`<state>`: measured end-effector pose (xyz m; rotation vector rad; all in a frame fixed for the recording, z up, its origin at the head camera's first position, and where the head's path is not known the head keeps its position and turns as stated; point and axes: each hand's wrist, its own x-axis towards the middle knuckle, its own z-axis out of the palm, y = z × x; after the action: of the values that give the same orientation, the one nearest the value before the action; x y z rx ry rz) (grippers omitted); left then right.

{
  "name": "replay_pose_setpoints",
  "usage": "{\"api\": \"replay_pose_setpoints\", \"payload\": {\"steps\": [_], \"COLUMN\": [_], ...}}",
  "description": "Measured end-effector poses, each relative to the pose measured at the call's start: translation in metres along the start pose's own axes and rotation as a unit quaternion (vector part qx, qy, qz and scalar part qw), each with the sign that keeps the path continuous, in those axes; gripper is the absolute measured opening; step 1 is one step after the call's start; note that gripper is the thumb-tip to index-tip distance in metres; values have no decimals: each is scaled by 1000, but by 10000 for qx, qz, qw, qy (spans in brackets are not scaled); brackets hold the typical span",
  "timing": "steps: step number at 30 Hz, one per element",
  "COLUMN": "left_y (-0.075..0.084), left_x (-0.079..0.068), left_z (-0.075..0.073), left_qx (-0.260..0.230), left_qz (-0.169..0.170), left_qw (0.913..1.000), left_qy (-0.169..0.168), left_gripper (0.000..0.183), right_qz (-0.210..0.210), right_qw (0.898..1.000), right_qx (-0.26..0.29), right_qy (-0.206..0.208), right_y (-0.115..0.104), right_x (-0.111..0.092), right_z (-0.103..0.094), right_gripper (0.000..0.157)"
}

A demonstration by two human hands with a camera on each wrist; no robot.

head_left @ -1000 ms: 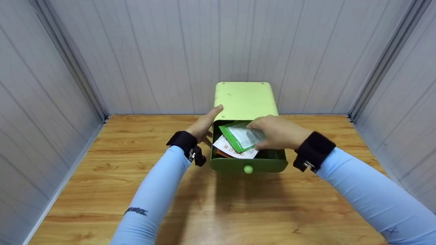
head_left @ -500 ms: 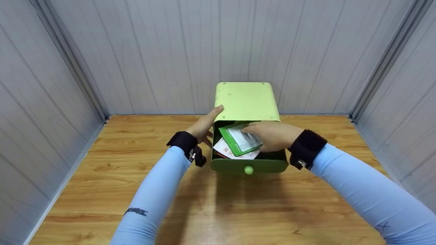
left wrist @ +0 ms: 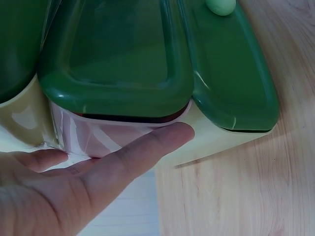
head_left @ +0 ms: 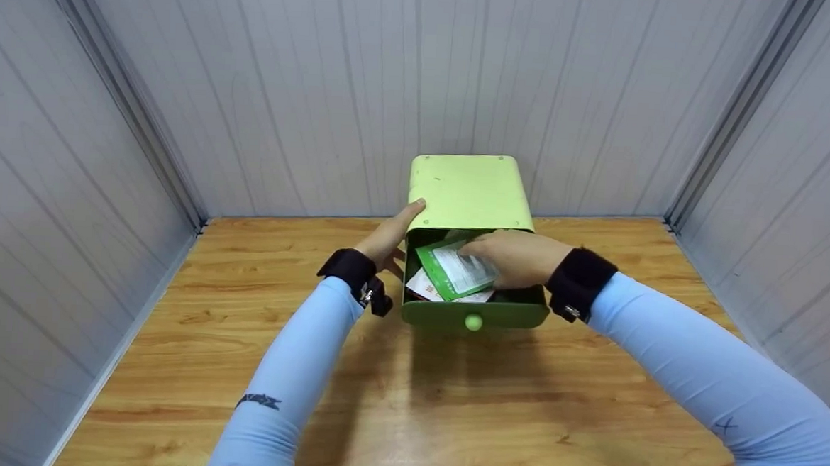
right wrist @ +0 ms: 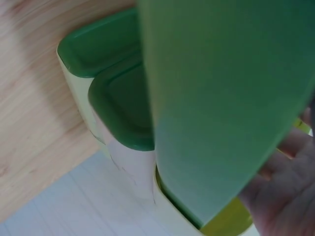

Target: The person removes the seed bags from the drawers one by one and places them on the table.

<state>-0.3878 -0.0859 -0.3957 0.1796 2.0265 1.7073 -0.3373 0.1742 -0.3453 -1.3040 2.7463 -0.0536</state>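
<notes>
A pale yellow-green drawer cabinet (head_left: 470, 190) stands against the back wall, its dark green top drawer (head_left: 439, 314) pulled out by a light green knob side facing me. My left hand (head_left: 388, 237) rests against the cabinet's left side, fingers spread. In the left wrist view its thumb (left wrist: 147, 150) lies straight along the pink middle tier (left wrist: 88, 132). My right hand (head_left: 520, 258) reaches into the drawer and holds a green and white packet (head_left: 464, 272) at its right side; some fingers are hidden. Beneath the packet lies a white printed paper (head_left: 423, 284).
Below the open drawer sit two more tiers with dark green fronts, the middle drawer front (left wrist: 118, 54) and the bottom drawer front (left wrist: 236, 73). A wood-grain tabletop (head_left: 405, 417) spreads around the cabinet. White panel walls (head_left: 287, 91) enclose the back and both sides.
My right hand has moved left and slightly lower into the drawer, and the packet has shifted a little toward the drawer front, covering more of the white paper. My left hand stays put.
</notes>
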Motion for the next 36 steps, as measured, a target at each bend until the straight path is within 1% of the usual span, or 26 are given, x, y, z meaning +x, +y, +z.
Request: {"api": "replay_pose_setpoints", "payload": {"steps": [5, 9, 15, 19, 23, 28, 32, 36], "left_y": [-1, 0, 0, -1, -2, -4, -5, -5], "left_x": [0, 0, -1, -2, 0, 2, 2, 2], "left_z": [0, 0, 0, 0, -1, -2, -4, -5], "left_qx": [81, 61, 52, 85, 104, 66, 49, 94], "left_qz": [-18, -45, -66, -43, -51, -80, -85, -71], "left_qw": [10000, 10000, 10000, 10000, 9999, 9999, 10000, 9999], "left_qy": [29, 42, 39, 17, 34, 21, 7, 3], "left_gripper": [92, 93, 94, 94, 94, 94, 94, 96], "right_qz": [-56, -54, 69, 182, 113, -154, -338, -387], "right_qw": [10000, 10000, 9998, 9994, 9994, 9979, 9937, 9887], "right_qx": [-27, -15, 154, 280, 281, 100, 25, 28], "right_qy": [-9, -42, -109, -49, 190, 620, 1066, 1445], "right_y": [0, 0, -1, -2, -2, -2, -2, -1], "right_x": [-2, -3, -3, -5, -5, -4, -4, -6], "right_z": [0, 0, -2, -2, 0, 3, 5, 5], "right_gripper": [64, 65, 65, 61, 53, 45, 40, 38]}}
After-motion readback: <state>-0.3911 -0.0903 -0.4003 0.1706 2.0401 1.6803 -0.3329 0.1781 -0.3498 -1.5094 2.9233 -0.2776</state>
